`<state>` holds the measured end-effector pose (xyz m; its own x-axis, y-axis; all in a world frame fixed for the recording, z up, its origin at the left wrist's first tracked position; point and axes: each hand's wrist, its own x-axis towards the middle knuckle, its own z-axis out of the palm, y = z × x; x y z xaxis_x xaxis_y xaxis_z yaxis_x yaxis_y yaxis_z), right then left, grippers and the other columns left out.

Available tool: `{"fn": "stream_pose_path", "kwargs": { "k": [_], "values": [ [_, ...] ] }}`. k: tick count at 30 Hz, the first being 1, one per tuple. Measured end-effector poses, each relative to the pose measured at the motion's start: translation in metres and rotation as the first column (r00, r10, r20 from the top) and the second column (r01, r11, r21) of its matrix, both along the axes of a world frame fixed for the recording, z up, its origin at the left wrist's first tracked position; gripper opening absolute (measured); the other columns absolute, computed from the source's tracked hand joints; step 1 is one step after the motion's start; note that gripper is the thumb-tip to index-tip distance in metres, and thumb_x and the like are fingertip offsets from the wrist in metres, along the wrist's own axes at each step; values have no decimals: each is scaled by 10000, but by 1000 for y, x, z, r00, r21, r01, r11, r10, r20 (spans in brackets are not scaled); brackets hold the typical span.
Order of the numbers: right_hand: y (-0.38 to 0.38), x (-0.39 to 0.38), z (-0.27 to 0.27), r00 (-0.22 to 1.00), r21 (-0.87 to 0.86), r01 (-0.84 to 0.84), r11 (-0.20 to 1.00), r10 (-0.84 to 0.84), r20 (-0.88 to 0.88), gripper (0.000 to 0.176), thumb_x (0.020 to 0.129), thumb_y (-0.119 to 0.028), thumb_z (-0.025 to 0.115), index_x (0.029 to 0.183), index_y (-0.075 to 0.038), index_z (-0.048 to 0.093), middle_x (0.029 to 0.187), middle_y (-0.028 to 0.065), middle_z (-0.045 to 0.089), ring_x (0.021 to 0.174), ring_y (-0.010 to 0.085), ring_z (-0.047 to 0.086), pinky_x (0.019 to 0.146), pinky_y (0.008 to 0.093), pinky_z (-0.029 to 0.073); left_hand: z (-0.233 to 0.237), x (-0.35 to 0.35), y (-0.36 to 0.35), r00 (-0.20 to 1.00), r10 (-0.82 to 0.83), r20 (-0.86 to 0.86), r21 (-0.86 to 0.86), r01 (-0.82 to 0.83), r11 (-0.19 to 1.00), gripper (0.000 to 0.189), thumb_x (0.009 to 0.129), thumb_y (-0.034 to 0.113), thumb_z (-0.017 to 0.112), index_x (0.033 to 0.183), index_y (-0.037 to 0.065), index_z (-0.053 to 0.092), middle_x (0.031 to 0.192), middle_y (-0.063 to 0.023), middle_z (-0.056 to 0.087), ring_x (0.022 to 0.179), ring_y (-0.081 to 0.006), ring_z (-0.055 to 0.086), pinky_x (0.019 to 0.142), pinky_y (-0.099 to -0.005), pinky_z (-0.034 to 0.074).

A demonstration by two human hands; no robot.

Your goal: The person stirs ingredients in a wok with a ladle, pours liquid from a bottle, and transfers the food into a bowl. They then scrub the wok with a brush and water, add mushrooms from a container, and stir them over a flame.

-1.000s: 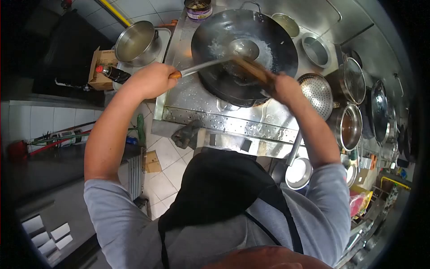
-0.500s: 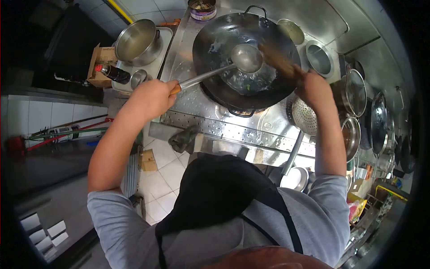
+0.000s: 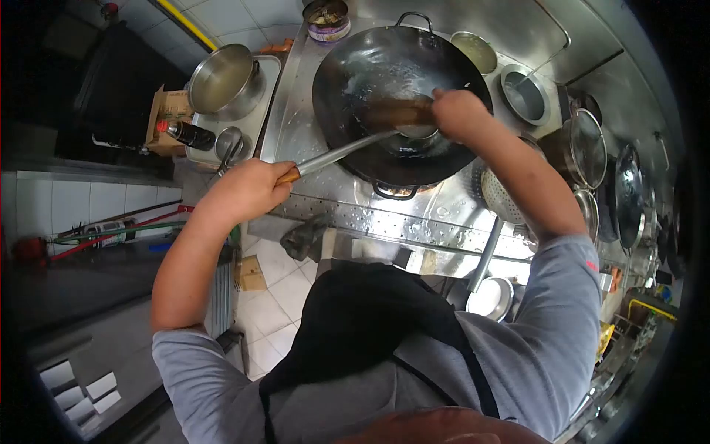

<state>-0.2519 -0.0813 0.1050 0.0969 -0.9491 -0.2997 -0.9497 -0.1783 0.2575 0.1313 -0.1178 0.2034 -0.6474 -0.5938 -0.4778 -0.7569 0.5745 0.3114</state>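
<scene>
A large black wok (image 3: pixel 336 89) sits on the steel stove with a little water in it. My left hand (image 3: pixel 248 189) is closed round the wooden end of a long metal ladle (image 3: pixel 340 152), whose bowl reaches down into the wok. In my right hand (image 3: pixel 460 115) is a brown wok brush (image 3: pixel 396 113), smeared by motion, its fingers wrapped round one end. The brush crosses over the ladle's bowl inside the wok and hides most of it.
A steel pot (image 3: pixel 225 81), a red-capped bottle (image 3: pixel 188 136) and a small metal cup (image 3: pixel 229 142) stand on a tray at left. A perforated strainer (image 3: pixel 503 194) lies right of the wok. Behind it are a metal bowl (image 3: pixel 473 52) and a round container (image 3: pixel 523 92).
My right hand has swung left over the wok, bringing the brush from the right side to the middle. The ladle's bowl has dropped lower in the wok; my left hand has shifted slightly down.
</scene>
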Motion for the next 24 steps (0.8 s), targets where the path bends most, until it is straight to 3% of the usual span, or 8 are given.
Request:
{"fn": "stream_pose_path", "kwargs": {
  "k": [4, 7, 8, 11, 15, 17, 19, 24],
  "values": [
    [-29, -10, 9, 988, -187, 133, 973, -146, -58, 211, 808, -128, 645, 989, -49, 716, 986, 148, 675, 901, 305, 704, 765, 421, 574, 1, -5, 0, 1000, -2, -18, 10, 2, 1000, 421, 895, 258, 587, 1262, 55, 628, 944, -261, 672, 892, -416, 661, 819, -454, 520],
    [-6, 13, 20, 999, -278, 43, 960, -41, 10, 197, 821, -125, 631, 977, -47, 722, 972, 137, 681, 918, 306, 703, 764, 424, 573, -1, -4, -1, 998, 20, -61, 17, -19, 1000, 337, 888, 252, 584, 1164, 80, 670, 890, -216, 687, 839, -389, 668, 780, -455, 530],
    [0, 11, 19, 996, -98, -73, 993, 77, 35, 218, 833, -110, 611, 1017, -64, 719, 1017, 146, 679, 943, 311, 698, 772, 422, 571, 0, -5, -2, 998, 24, -63, 16, -23, 1000, 337, 888, 252, 584, 1164, 80, 670, 890, -216, 687, 839, -389, 668, 780, -455, 530],
    [-13, -10, 5, 996, -9, -19, 1000, 18, -88, 219, 876, -164, 595, 1036, -90, 726, 1035, 174, 684, 956, 305, 705, 762, 427, 577, 1, -6, 1, 998, 64, -27, 65, -62, 996, 342, 889, 251, 586, 1178, 88, 669, 894, -210, 689, 841, -385, 668, 778, -448, 529],
    [4, -9, 38, 995, -249, 97, 964, -100, 2, 206, 884, -161, 593, 1018, -92, 734, 1061, 166, 684, 955, 308, 701, 786, 417, 569, 1, 1, 0, 999, 40, -31, 40, -39, 998, 373, 882, 246, 608, 1217, 88, 655, 920, -224, 686, 858, -393, 667, 790, -452, 526],
    [16, -8, 36, 998, -225, 56, 973, -57, 2, 192, 886, -145, 595, 1006, -95, 737, 1042, 161, 685, 941, 304, 703, 771, 420, 570, 2, 2, 2, 999, 30, -26, 32, -29, 999, 403, 878, 242, 626, 1247, 80, 639, 943, -234, 682, 876, -401, 667, 799, -451, 524],
    [17, -14, 30, 994, 209, 53, 977, -32, -101, 178, 863, -126, 625, 994, -88, 739, 1027, 160, 687, 938, 304, 701, 788, 422, 567, 7, 0, 5, 999, -33, 4, -106, 33, 994, 405, 872, 247, 641, 1250, 104, 646, 919, -215, 691, 852, -394, 675, 785, -458, 535],
    [25, -14, 16, 995, -44, 79, 996, -81, -57, 208, 801, -105, 660, 994, -86, 735, 1080, 154, 673, 926, 314, 699, 814, 421, 569, 4, -15, 16, 961, -132, 244, -400, 223, 889, 381, 907, 210, 601, 1274, 110, 618, 839, -164, 689, 791, -343, 699, 707, -437, 560]
  ]
}}
